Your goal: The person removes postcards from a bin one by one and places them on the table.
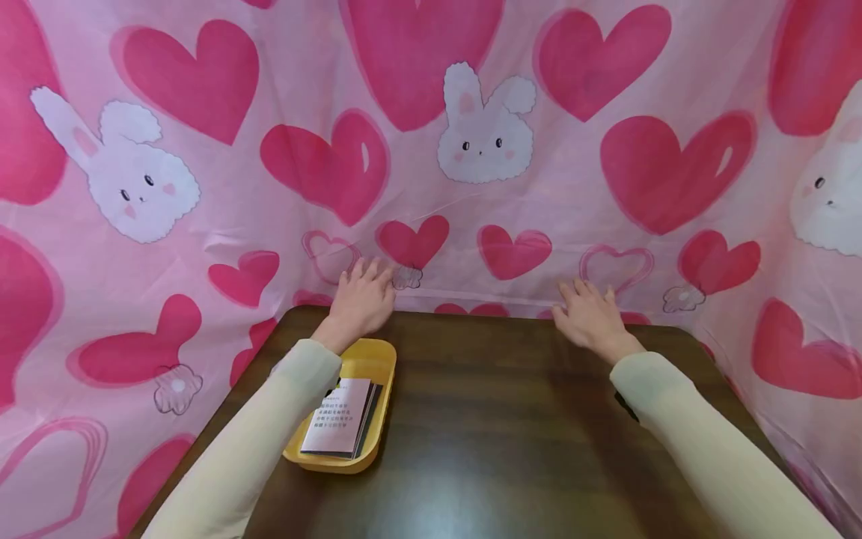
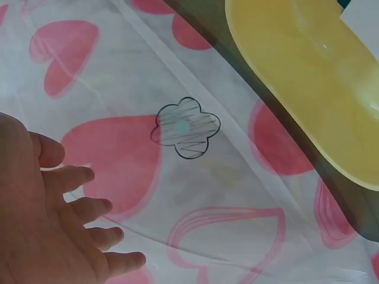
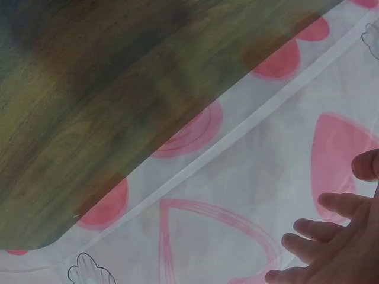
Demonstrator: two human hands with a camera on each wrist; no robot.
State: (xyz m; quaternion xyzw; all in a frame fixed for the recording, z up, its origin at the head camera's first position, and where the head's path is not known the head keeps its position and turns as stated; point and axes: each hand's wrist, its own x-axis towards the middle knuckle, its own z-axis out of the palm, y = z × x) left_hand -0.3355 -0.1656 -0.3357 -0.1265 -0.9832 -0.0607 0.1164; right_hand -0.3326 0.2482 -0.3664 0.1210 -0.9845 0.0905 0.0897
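Note:
Both arms reach forward over the table. My left hand is held above the far left part, beyond a yellow basket; its fingers are spread and it holds nothing. In the left wrist view the same hand shows loosely extended fingers, apart from the basket's rim. A few thin booklets lie in the basket, the top one pale pink with printed lines, partly covered by the left sleeve. My right hand hovers near the far right edge, fingers relaxed, holding nothing; the right wrist view shows its fingers apart.
The dark wooden table has rounded far corners. A pink curtain printed with hearts and white rabbits hangs close behind it and along both sides.

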